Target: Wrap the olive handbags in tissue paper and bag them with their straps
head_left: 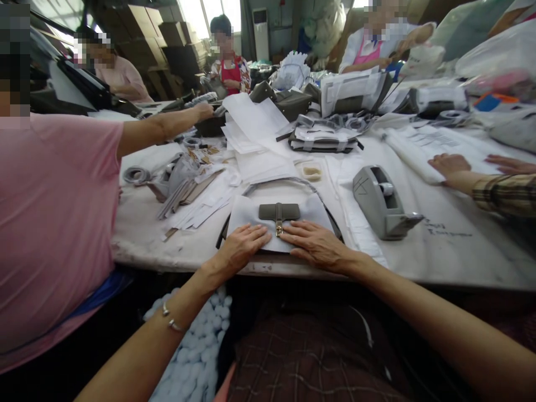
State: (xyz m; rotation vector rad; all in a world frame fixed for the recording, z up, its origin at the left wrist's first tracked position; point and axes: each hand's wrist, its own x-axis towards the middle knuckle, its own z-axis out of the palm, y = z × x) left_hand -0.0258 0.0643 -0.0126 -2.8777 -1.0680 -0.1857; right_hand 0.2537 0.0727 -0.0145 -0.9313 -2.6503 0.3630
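Note:
A dark handbag [221, 237] lies flat at the table's near edge, with a white paper sheet [247, 209] over its front. Its grey-brown flap tab [288, 211] and gold buckle [279, 229] show on top of the paper. My left hand [245, 244] rests on the sheet's lower left, fingers stretched out. Flat on the right side lies my right hand [314, 243], its fingertips close to the buckle. The wrapped handle [288, 180] arches away behind the bag.
Right of the bag stands a grey tape dispenser [379, 204]. Loose white sheets [259, 128] and strips [196, 206] lie behind and left. A wrapped bag [326, 139] sits farther back. A co-worker's arm [163, 128] reaches across at left; another person's hands [452, 164] press plastic at right.

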